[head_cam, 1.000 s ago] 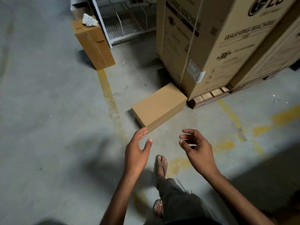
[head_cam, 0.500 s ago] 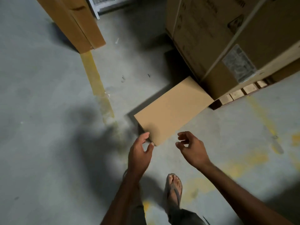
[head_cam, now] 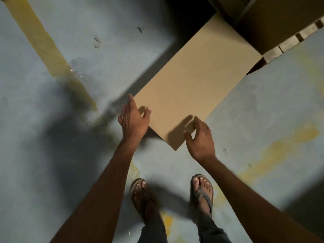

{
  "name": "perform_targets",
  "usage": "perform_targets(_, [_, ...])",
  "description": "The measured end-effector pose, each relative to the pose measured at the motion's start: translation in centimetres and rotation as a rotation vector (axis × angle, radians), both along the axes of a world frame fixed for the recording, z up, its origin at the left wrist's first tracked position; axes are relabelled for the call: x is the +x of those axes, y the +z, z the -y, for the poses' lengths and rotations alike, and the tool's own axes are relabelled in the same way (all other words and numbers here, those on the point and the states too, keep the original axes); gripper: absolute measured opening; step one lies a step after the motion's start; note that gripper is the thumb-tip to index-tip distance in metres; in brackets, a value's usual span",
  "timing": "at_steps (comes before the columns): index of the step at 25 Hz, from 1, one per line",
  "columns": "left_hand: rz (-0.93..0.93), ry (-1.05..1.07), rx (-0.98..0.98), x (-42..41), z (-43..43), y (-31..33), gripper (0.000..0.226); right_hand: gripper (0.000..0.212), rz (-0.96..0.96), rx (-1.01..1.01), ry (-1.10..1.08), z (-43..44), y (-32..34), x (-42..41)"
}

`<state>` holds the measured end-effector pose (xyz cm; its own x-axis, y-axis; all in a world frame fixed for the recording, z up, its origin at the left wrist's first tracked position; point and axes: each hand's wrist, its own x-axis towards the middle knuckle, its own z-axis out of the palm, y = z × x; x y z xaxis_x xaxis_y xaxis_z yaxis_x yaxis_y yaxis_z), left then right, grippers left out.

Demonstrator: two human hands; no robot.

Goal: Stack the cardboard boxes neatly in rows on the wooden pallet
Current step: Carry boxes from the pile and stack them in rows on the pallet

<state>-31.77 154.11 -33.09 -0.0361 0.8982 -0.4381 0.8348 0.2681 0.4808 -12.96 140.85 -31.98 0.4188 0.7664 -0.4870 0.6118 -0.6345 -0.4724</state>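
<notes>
Both hands have come forward since half a second ago and now reach the near end of the cardboard box (head_cam: 192, 81), and the head view has tipped more steeply down, so both sandalled feet (head_cam: 143, 195) show at the bottom.

Head view, looking almost straight down. Two bare forearms stretch up from the lower edge and converge on the box. The left hand (head_cam: 134, 118) is at the box's near left edge, back of the hand facing up, fingers fairly straight and pointing away along that edge, thumb tip over the top face. It is blurred, so firm contact cannot be confirmed. The right hand (head_cam: 199, 137) is over the near right edge, fingers spread and loosely curved, forefinger lying across the top face, thumb held apart. It casts a shadow on the cardboard. Neither hand has closed round the box.

The plain tan box lies flat on the grey concrete floor (head_cam: 52, 155), set diagonally. Its far end sits by the corner of the wooden pallet (head_cam: 287, 44), which carries a large carton (head_cam: 280, 20) at top right. A worn yellow floor line (head_cam: 43, 42) runs diagonally on the left
</notes>
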Motion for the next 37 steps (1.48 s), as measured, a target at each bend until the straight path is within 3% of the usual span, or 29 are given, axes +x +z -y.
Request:
perform_targets(4, [0.068,-0.115,0.031,1.3,3.9,-0.1,0.083,0.064,0.061,-0.161,0.233,2.3,-1.3,0.4])
perform_targets(7, [0.009,-0.014,0.125,1.3,3.2,-0.1,0.081,0.070,0.006,-0.194,0.235,2.6,-0.7,-0.2])
perform_targets(10, [0.040,0.037,0.045,0.3,-0.2,-1.1,0.069,0.079,-0.081,-0.173,0.188,3.1,-0.9,-0.6])
perform_targets(12, [0.070,0.012,0.021,-0.1,-0.7,-1.5,0.062,0.080,-0.179,-0.133,0.071,2.9,-0.8,-1.1])
perform_targets(16, [0.041,0.092,0.012,-0.7,1.5,0.0,0.057,0.079,-0.494,-0.027,-0.407,2.1,0.1,-2.7])
perform_targets(19, [-0.011,0.123,-0.019,-1.8,5.0,2.1,0.051,0.084,-0.486,-0.053,-0.498,4.6,0.3,-4.0])
perform_targets(21, [0.028,0.113,0.102,-1.5,8.7,4.1,0.037,0.085,-0.469,-0.112,-0.557,7.5,-0.2,-4.1])
perform_targets(23, [0.062,0.009,0.221,0.1,12.8,5.9,0.021,0.087,-0.533,-0.200,-0.684,9.6,-0.1,-3.3])
perform_targets(26, [0.092,-0.210,0.159,2.7,17.2,5.5,0.005,0.109,-0.712,-0.123,-0.900,10.2,1.8,-2.1])
perform_targets(29, [0.192,-0.321,-0.019,3.5,19.0,3.9,0.023,0.125,-0.760,0.042,-0.931,10.6,3.5,-0.6])
perform_targets(31, [0.131,-0.337,-0.018,3.6,18.4,3.2,0.038,0.117,-0.652,0.035,-0.867,11.5,3.5,-0.2])
perform_targets(34, [-0.001,-0.262,-0.009,3.5,14.4,0.9,0.065,0.075,-0.470,0.028,-0.847,13.1,2.8,0.5])
perform_targets(37, [-0.020,-0.281,-0.292,3.9,9.9,-2.3,0.071,0.052,-0.451,0.022,-0.903,14.6,1.2,1.9])
